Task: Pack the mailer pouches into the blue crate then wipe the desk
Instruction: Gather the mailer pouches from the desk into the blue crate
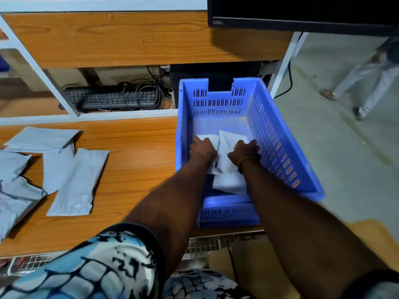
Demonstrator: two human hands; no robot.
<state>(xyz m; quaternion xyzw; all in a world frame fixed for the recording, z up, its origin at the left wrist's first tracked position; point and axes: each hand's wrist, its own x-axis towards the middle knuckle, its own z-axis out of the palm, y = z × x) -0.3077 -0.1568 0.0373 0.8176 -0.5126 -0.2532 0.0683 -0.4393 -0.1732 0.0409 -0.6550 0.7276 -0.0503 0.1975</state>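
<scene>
Both hands' fingers (199, 140) on pouches (224, 160)

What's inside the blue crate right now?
White mailer pouches lie inside the blue crate, with the left hand and right hand pressing on them. The arms hide the near floor.

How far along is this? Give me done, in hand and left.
Done: some white pouches already lie in the crate. In hand: the left hand and right hand are both down on them inside the crate. Left: several grey pouches lie on the desk, and no cloth is in view, so wiping looks not yet begun.
</scene>
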